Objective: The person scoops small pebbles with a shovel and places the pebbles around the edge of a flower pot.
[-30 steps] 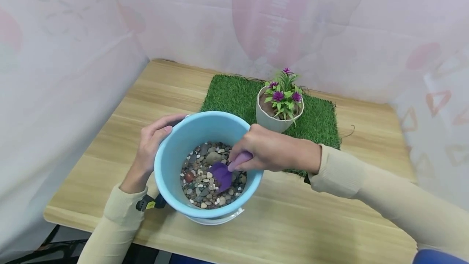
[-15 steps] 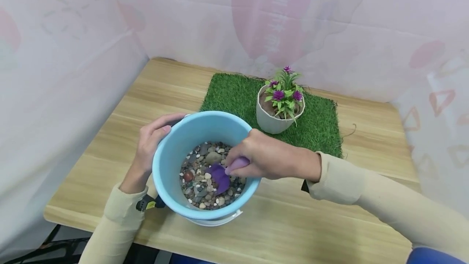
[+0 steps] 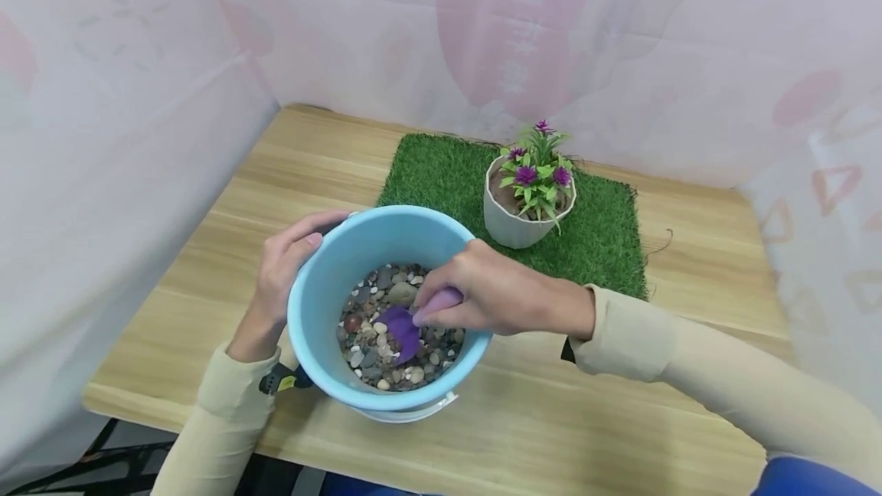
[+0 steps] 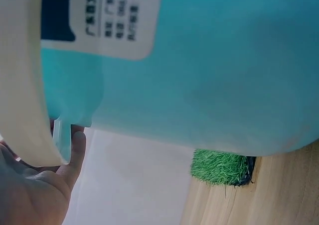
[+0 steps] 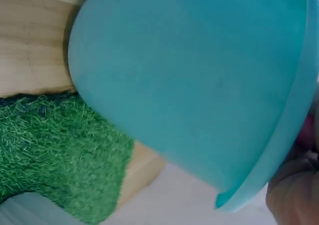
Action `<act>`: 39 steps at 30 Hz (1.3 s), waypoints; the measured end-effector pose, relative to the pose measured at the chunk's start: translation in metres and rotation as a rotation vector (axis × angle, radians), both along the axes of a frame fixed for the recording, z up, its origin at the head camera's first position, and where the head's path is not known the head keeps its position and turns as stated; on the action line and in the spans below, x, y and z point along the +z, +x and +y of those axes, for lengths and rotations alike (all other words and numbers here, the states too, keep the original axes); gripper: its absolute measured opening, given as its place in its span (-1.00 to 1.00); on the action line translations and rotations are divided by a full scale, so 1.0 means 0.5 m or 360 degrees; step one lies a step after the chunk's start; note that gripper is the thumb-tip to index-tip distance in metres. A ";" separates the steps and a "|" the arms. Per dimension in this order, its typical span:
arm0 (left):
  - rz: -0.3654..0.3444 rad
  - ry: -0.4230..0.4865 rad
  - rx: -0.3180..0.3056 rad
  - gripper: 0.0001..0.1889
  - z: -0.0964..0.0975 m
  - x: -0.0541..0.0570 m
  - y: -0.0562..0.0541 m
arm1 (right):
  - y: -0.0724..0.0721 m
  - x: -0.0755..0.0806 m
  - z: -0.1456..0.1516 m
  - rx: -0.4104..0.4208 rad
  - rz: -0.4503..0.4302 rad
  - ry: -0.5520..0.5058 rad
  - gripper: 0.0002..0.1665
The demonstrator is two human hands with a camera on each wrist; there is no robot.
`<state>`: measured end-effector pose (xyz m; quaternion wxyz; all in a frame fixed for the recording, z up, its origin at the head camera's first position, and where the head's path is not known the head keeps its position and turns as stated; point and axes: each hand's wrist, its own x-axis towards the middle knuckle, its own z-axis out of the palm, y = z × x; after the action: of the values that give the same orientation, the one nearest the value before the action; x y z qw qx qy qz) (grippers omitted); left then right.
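Observation:
A light blue bucket (image 3: 308,327) stands near the table's front edge, its bottom covered with mixed pebbles (image 3: 372,350). My left hand (image 3: 284,262) grips the bucket's rim on the left side; in the left wrist view its fingers curl at the rim beside the white handle (image 4: 22,75). Over the right rim reaches my right hand (image 3: 492,289), gripping the light purple handle of a small shovel. The dark purple blade of that shovel (image 3: 403,335) lies among the pebbles, its front edge partly sunk in them. A reddish stone (image 3: 353,323) sits left of the blade.
Behind the bucket, a green artificial grass mat (image 3: 441,167) lies on the wooden table (image 3: 586,412). On the mat stands a white pot (image 3: 513,228) holding a plant with purple flowers (image 3: 526,176). Pale printed curtains (image 3: 386,37) hang around the table.
My right hand has shifted slightly left with the shovel, whose blade has moved left through the pebbles toward the reddish stone. The left hand keeps its grip on the rim.

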<state>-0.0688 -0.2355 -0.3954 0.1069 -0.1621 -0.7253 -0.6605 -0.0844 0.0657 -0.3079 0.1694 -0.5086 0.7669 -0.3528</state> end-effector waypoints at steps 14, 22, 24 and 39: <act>0.0025 -0.0018 -0.0004 -0.54 -0.004 0.002 0.000 | 0.000 -0.012 -0.020 0.0035 0.0062 -0.0072 -0.88; 0.0005 0.0001 -0.0013 -0.53 -0.004 0.001 0.001 | -0.010 -0.009 -0.012 -0.0118 -0.0038 -0.0065 -0.90; 0.0017 -0.0002 -0.0021 -0.54 -0.004 0.001 0.001 | -0.012 -0.008 -0.007 -0.0141 -0.0055 -0.0082 -0.91; -0.0030 0.0012 -0.0043 -0.53 -0.011 0.003 0.006 | -0.012 -0.008 0.044 -0.0332 -0.0285 -0.0243 -0.84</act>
<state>-0.0657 -0.2409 -0.3939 0.0918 -0.1652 -0.7214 -0.6662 -0.0906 0.0877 -0.3119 0.1604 -0.4040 0.7684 -0.4697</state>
